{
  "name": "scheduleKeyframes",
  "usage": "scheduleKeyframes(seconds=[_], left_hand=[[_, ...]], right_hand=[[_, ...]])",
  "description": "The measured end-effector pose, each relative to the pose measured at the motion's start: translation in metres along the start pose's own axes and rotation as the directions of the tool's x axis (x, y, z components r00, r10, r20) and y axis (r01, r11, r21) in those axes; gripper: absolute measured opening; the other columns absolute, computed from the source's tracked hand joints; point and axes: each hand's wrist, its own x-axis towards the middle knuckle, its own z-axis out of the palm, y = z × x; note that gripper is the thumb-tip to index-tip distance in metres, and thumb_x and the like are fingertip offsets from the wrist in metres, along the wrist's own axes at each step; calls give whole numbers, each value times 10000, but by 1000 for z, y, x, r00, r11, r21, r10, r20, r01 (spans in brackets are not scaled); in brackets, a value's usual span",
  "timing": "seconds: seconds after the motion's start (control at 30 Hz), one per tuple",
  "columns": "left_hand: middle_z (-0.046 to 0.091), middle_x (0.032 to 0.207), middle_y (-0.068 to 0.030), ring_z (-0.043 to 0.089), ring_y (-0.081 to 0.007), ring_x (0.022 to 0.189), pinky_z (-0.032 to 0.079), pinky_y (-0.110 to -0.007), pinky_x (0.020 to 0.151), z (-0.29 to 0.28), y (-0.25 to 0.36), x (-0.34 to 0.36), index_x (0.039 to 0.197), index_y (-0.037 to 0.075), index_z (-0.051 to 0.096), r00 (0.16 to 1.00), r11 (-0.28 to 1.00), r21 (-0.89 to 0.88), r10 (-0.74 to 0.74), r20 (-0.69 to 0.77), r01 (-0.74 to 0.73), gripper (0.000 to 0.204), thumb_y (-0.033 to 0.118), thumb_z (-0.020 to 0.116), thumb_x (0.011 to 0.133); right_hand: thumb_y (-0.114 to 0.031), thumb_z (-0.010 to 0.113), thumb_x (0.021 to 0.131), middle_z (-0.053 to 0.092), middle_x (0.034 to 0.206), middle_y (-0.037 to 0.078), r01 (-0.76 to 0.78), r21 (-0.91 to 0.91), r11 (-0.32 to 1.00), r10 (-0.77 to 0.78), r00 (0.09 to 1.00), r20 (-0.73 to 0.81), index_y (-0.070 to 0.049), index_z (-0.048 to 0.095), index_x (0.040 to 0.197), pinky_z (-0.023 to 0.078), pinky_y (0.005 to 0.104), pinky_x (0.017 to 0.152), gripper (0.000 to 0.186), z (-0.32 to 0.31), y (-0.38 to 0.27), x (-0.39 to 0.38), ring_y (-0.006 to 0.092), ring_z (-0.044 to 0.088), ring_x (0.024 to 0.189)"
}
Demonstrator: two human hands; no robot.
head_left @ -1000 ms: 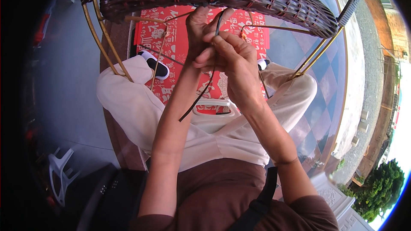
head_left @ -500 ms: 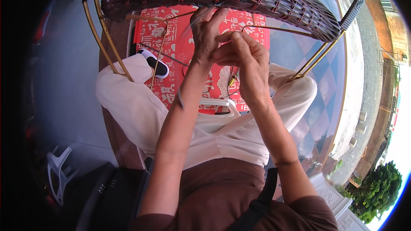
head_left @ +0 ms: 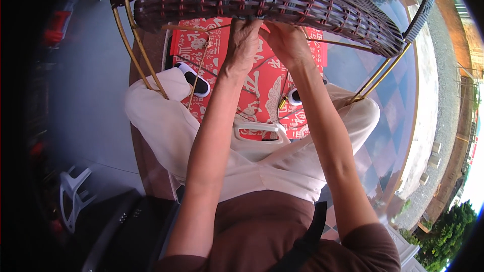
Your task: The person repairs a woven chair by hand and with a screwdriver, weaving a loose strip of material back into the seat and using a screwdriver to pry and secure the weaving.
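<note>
Shirt: brown top (head_left: 262,221), nearest to us, w/ a black strap (head_left: 307,239) going down one side.
Lap: cream pants (head_left: 161,116), knees spread wide; a white seat (head_left: 259,127) w/ a slot in it pokes out btwn the legs.
L hand: L hand (head_left: 244,43) is up at the low edge of the woven piece, back of the hand showing. Fingertips go out of sight under the edge, so can't tell if they pinch or are loose.
R hand: R hand (head_left: 287,43) is just beside it, bent in to the same spot. Its tips are hid too, so can't tell what they grip, if anything.
Woven piece: big brown woven piece (head_left: 262,2), w/ bits of red & grey, goes across the top of the pic, right above both hands.
Rods: thin gold rods (head_left: 125,36) come down at both ends, to abt the knees.
Under: red sheet (head_left: 272,73) w/ pale marks, lower than the hands; a black & white shoe (head_left: 199,83) is on its L part. A tiny gold thing (head_left: 282,103) is near the other shoe; too small to name.
Floor: shiny blue & pink tiles (head_left: 390,100) on the R.
Far: white plastic chair (head_left: 73,194) on the L; grey gravel (head_left: 441,95) & a green tree (head_left: 448,234) way out R.
</note>
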Motion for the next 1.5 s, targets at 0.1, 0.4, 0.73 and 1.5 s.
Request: scheduleKeyframes(seconds=[0.1,0.4,0.73,1.5], left_hand=[[493,1161,-9,415,-90,1058,307,-244,926,-3,8,5,1171,19,497,997,999,51,-22,73,19,361,211,557,871],[477,1213,-11,404,-93,1113,290,-260,971,-13,6,9,1214,23,478,978,993,34,-120,170,116,395,182,574,865],[447,1265,-16,379,-104,1155,259,-279,1005,-9,11,2,1267,32,434,985,996,65,-66,160,57,462,257,559,883],[575,1099,-26,503,-116,1028,348,-284,941,-22,0,16,1060,15,581,978,988,-115,-81,190,104,227,86,500,860]], right_hand=[[-150,574,849,565,1126,29,7,20,1000,-9,995,101,-94,545,1109,374,409,959,268,-6,1,20,176,495,1071],[-211,626,804,604,1046,31,52,7,999,-52,952,301,-84,573,1054,437,339,876,285,-38,26,63,176,550,954],[-297,489,863,624,982,57,1,407,913,-115,960,255,-88,595,987,500,380,754,265,-59,43,90,199,586,850],[-205,598,809,583,561,89,-172,-834,525,-156,943,-293,25,649,815,413,277,465,235,-32,-7,-52,124,534,470]])
